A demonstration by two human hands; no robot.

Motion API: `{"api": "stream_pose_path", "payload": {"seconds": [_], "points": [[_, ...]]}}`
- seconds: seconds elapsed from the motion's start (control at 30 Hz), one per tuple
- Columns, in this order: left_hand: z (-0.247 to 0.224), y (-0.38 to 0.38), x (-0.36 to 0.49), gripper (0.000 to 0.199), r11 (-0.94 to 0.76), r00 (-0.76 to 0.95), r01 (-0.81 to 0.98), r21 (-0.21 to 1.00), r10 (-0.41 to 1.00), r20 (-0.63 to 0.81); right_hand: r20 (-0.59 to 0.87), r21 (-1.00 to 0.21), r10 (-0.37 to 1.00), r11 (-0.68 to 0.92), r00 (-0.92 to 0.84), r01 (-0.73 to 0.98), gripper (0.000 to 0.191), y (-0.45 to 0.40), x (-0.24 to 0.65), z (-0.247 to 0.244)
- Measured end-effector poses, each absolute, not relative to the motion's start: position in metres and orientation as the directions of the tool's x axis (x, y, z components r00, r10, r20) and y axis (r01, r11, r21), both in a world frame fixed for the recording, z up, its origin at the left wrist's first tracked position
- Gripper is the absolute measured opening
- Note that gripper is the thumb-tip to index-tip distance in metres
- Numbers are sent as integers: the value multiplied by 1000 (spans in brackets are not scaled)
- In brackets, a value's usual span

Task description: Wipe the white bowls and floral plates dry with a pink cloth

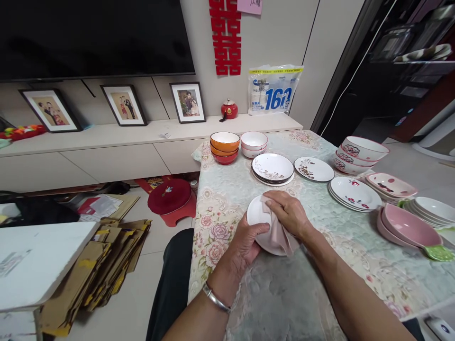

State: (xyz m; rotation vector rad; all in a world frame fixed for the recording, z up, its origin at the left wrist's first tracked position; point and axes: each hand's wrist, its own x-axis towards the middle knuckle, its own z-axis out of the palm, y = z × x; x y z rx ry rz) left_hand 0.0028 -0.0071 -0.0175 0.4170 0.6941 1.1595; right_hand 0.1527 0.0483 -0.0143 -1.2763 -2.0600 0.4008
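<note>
A white plate (256,214) is held above the flowered tablecloth near the person's body. My left hand (246,240) grips its lower left edge, with the thumb lying over the face. A pale pink cloth (278,233) is pressed against the plate's right side by my right hand (287,212), whose fingers close on the cloth near the top rim. The cloth's loose end hangs over the lower rim. Just beyond the hands are a stack of brown-rimmed plates (273,166) and a single oval-looking plate with brown flowers (314,169).
Orange and red bowls (225,146) and white bowls (254,142) stand at the back. To the right are large bowls (360,152), cherry-patterned plates (354,193) and pink bowls (410,225). A red stool (171,199) and flattened cardboard (95,265) lie left of the table (220,227).
</note>
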Motion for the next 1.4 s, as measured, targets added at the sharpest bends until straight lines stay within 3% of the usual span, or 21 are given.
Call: {"api": "stream_pose_path", "payload": {"seconds": [0.1, 0.2, 0.3, 0.43, 0.5, 0.7, 0.77, 0.87, 1.1, 1.27, 1.4], "points": [[-14, -8, 4, 64, 320, 223, -678, 661, 947, -230, 385, -523, 766, 641, -515, 562, 30, 37, 138, -6], [-12, -8, 5, 61, 292, 220, -686, 666, 956, -193, 376, -497, 714, 693, -591, 521, 27, 35, 133, -2], [-14, -8, 4, 63, 349, 238, -667, 658, 937, -256, 393, -518, 799, 601, -455, 609, 27, 44, 144, -6], [-17, -7, 2, 72, 380, 240, -677, 630, 923, -300, 338, -580, 927, 343, -165, 739, 29, 55, 164, -13], [-18, -7, 2, 72, 377, 241, -679, 631, 925, -293, 341, -588, 929, 333, -147, 737, 29, 54, 165, -13], [-15, -8, 4, 62, 311, 230, -683, 661, 950, -210, 408, -505, 729, 682, -550, 529, 27, 36, 137, -3], [-14, -8, 4, 57, 304, 215, -674, 673, 953, -215, 401, -490, 680, 726, -615, 483, 27, 36, 135, -1], [-15, -8, 3, 56, 352, 257, -657, 667, 936, -241, 359, -529, 758, 646, -545, 550, 30, 43, 144, -2], [-18, -8, 0, 64, 397, 278, -663, 635, 918, -283, 161, -730, 966, 253, -200, 635, 39, 57, 173, -15], [-20, -5, 1, 64, 318, 182, -736, 597, 943, -278, 139, -666, 990, 72, 29, 742, 43, 60, 178, -19], [-21, -4, 2, 73, 309, 148, -743, 593, 941, -305, 225, -518, 974, 133, -15, 845, 42, 57, 174, -20]]}}
